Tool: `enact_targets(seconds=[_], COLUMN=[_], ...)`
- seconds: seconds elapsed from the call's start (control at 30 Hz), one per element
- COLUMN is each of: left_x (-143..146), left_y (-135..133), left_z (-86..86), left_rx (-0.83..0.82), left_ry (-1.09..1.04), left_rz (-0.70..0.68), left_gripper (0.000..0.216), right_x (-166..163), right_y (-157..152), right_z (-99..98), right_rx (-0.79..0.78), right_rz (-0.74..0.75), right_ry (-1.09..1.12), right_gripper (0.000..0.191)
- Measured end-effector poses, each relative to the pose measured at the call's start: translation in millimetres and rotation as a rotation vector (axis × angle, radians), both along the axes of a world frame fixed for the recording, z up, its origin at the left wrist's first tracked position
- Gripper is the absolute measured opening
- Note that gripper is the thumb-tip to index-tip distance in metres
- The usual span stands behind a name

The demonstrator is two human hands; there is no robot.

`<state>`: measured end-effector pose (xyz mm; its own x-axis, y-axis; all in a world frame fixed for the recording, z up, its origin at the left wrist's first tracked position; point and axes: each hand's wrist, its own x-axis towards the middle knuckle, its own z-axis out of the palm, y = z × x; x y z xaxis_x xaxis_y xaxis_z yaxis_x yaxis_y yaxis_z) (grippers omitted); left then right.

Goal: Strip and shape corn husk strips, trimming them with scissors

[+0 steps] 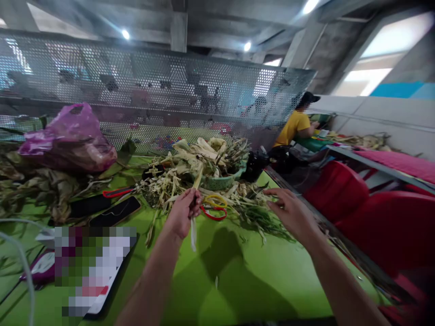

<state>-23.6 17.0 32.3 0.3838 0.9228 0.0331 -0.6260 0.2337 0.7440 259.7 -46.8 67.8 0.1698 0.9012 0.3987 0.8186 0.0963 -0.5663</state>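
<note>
My left hand (185, 212) is closed around a pale strip of dried leaf, like corn husk (197, 179); one end points up and the other hangs below the fist. My right hand (284, 206) holds nothing, its fingers apart, just over the right end of a heap of dried stalks and green blades (261, 219). Right beside the left fist lie two loops, one yellow (217, 198) and one red (217, 216), like scissor handles; the rest is hidden. Behind, a green basket (220, 182) is piled with dried husks (207, 156).
A purple plastic bag (73, 140) sits on dry leaves at the left. Nearer are a dark phone (117, 212), a red-handled tool (117, 192) and a partly blurred tablet-like object (108, 280). Red chairs (340, 194) stand right of the green table (258, 280); a person in yellow (295, 124) sits beyond.
</note>
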Motion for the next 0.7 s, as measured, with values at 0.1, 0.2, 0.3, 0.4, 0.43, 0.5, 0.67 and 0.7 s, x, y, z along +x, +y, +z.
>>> enact_targets(seconds=[0.1,0.2,0.3,0.4,0.43,0.5,0.67,0.7], left_x=[3,6,0,-17,-25,-39,-73,-82], left_y=[-2,-4,-4,-4,-4,-3,-13,-16], left_z=[-0.7,0.6,8.3,21.9,26.5,34.9,49.6,51.6], left_rx=[0.010,0.017,-0.001,-0.006,-0.016,0.017,0.123,0.142], left_ry=[0.079,0.107,-0.033,-0.144,-0.223,-0.325,-0.512,-0.531], left_rz=[0.021,0.027,0.074,0.132,0.167,0.222,0.254,0.268], left_gripper=[0.028,0.027,0.021,0.018,0.019,0.017,0.016,0.016], right_x=[-45,-99,-128,-113,-99,-65,28,44], right_y=[7,16,22,20,17,8,-8,-9], right_z=[4.7,-0.2,-11.5,-21.1,-23.0,-25.5,-32.6,-35.3], right_rx=[-0.178,-0.315,-0.436,-0.541,-0.573,-0.598,-0.444,-0.379], right_rz=[0.253,0.481,0.614,0.626,0.623,0.589,0.303,0.241], right_ry=[0.356,0.691,0.803,0.714,0.656,0.559,0.237,0.126], right_gripper=[0.034,0.039,0.041,0.026,0.024,0.029,0.040,0.040])
